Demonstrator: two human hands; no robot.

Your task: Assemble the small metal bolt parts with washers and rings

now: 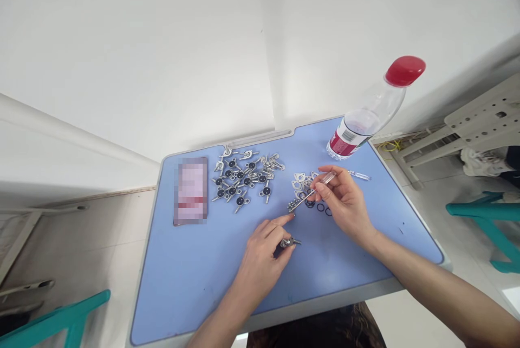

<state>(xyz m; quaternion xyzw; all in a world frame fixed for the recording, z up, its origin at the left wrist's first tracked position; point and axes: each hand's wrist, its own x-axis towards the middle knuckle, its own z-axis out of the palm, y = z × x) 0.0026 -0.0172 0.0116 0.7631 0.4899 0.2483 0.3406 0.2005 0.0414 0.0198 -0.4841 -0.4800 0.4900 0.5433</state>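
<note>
My left hand [266, 247] rests on the blue table [182, 277], its fingers closed on a small metal part [288, 242]; one finger reaches out to a little pile of screws [292, 205]. In my right hand [341, 199] is a screwdriver with a clear handle [328, 177], its tip down at the screws. Flat metal plates [299, 177] and black rings [320, 207] lie beside and partly under my right hand. Left of them is a group of metal parts with black round centres [240, 174], with several plain metal pieces [272, 162] behind.
A clear bottle with a red cap [357, 126] stands at the back right. Near it lies a clear-handled tool [359, 175]. A blurred rectangular item [192, 191] lies at the left. Teal stools [60, 318] flank the table, and a white wall rises behind.
</note>
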